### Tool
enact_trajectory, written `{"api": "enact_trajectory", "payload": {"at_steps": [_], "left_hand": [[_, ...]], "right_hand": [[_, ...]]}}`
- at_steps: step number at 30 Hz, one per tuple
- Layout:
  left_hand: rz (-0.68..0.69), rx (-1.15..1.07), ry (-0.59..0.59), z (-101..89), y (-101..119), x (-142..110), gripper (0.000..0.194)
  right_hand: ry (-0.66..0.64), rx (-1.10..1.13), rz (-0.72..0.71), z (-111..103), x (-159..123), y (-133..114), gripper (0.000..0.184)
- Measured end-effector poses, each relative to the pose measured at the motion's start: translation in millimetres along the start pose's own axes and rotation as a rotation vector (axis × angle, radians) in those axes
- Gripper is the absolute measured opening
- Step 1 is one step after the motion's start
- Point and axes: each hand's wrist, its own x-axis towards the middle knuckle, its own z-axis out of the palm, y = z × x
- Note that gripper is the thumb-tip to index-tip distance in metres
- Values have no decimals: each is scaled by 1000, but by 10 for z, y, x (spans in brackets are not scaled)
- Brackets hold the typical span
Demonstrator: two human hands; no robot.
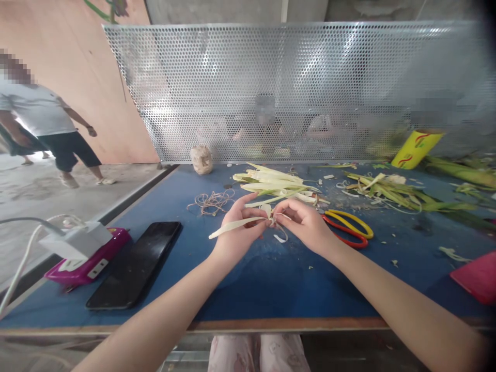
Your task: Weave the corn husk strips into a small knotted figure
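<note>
My left hand (241,222) is closed in a pinch on a pale corn husk strip (232,226), whose flat end sticks out to the left. My right hand (300,217) meets it at the fingertips, pinching the other end of the husk. A thin curled sliver (282,237) hangs below the fingers, and exactly what lies between the fingertips is partly hidden. Just beyond my hands lies a pile of pale corn husks (271,181). Scissors (349,227) with red and yellow handles rest beside my right hand, their blades out of sight.
A tangle of thin string (211,201), a wrapped roll (201,159), a phone (135,263) and a purple power strip (93,258) are at left. Green husk scraps (387,191), a yellow cylinder (416,149) and a red object (476,276) lie right. A perforated metal screen (248,67) stands behind.
</note>
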Motion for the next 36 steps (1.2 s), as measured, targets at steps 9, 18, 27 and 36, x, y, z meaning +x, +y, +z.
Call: {"api": "enact_trajectory", "payload": {"at_steps": [9, 18, 27, 36], "left_hand": [[1, 106, 14, 4, -25, -5, 59], [6, 178, 39, -22, -45, 7, 59], [-20, 49, 20, 16, 13, -26, 55], [-31, 15, 30, -3, 6, -21, 53]], "right_hand": [[-12, -12, 133, -21, 18, 33, 14], [18, 85, 131, -6, 28, 25, 22], [12, 176, 199, 14, 31, 0, 29], [-84, 198, 253, 15, 3, -24, 20]]}}
